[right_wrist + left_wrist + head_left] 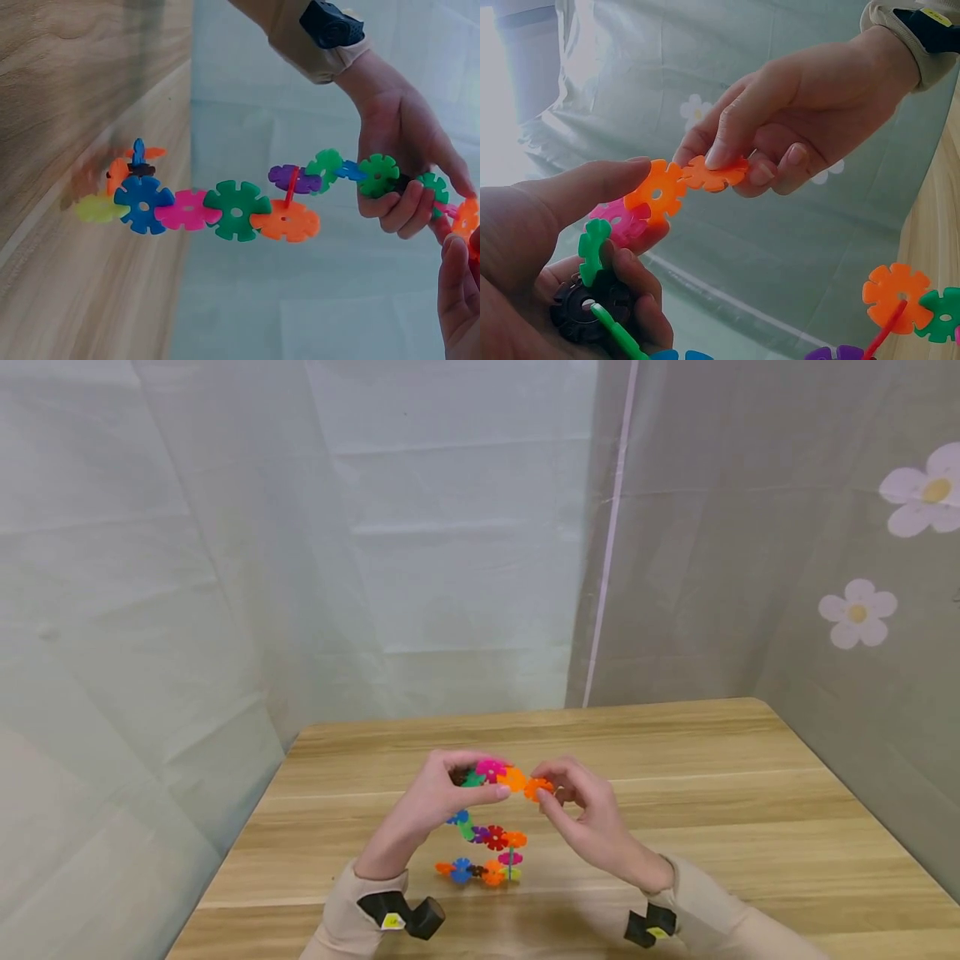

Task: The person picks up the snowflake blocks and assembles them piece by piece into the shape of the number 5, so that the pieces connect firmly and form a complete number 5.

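Observation:
A chain of colourful slotted plastic snowflake discs runs between and below the two hands. With thumb and fingers my left hand point(438, 789) holds its upper stretch, where a pink disc point(634, 216), a green disc point(592, 251) and a black disc point(568, 309) show. At the end sits a light orange disc point(671, 180), pinched by the left thumb. My right hand point(592, 814) pinches a darker orange disc point(712, 178) flat between thumb and fingers, its edge meeting the light orange one. Lower down hang a green disc point(236, 195), a blue disc point(142, 193) and a yellow disc point(97, 208).
The chain's lower end, with an orange disc point(492, 870), is close over the wooden table point(712, 793). Pale fabric walls point(465, 568) surround the table, with printed flowers point(858, 612) at right. A black wrist camera point(426, 918) sits on the left sleeve.

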